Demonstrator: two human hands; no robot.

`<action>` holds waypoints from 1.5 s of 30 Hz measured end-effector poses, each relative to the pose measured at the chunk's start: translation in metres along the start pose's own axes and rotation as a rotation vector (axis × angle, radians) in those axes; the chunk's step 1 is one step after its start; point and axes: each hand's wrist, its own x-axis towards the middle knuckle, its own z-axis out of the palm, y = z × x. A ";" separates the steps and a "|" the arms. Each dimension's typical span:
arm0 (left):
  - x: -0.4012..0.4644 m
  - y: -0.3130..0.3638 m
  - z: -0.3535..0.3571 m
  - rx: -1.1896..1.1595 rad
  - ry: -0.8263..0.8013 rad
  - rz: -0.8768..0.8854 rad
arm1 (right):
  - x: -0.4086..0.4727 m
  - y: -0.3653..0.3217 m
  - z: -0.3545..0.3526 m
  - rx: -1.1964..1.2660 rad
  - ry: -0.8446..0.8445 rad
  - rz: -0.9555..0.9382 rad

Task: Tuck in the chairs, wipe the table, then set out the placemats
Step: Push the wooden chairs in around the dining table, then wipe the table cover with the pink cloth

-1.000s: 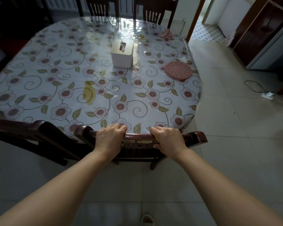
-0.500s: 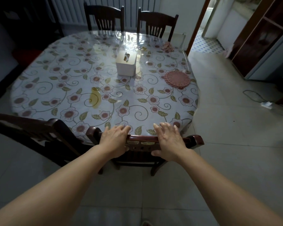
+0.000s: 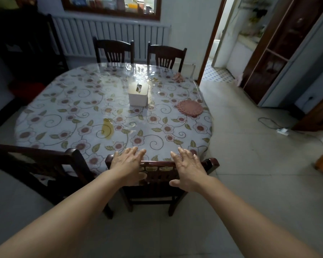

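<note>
In the head view, both hands have let go of the near chair [image 3: 161, 164]: a second ago they were curled around its top rail, and now the left hand [image 3: 128, 163] and right hand [image 3: 189, 169] hover over that rail with fingers straight and spread, holding nothing. The chair stands close against the table [image 3: 50, 116], so this one looks tucked in, while the chair to the left [image 3: 45, 164] stands at an angle and probably wants pushing next. A yellowish spill [image 3: 107, 128] lies on the cloth, not yet wiped, and the pink placemats [image 3: 190, 108] sit stacked near the right edge, behind them a tissue box [image 3: 138, 94]. The near chair's seat is hidden under the table, the left chair is cut off by the frame, and the pinkish lump [image 3: 178, 77] at the far edge is too small to identify
</note>
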 end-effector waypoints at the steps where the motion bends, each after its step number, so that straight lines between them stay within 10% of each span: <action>1: 0.000 0.001 0.000 -0.006 -0.003 0.009 | -0.003 0.000 0.000 0.008 -0.001 0.009; 28: 0.186 0.301 -0.037 0.004 0.086 0.091 | -0.002 0.336 -0.074 0.086 0.103 0.099; 45: 0.466 0.314 -0.117 -0.103 0.098 -0.118 | 0.253 0.488 -0.177 0.003 0.110 -0.050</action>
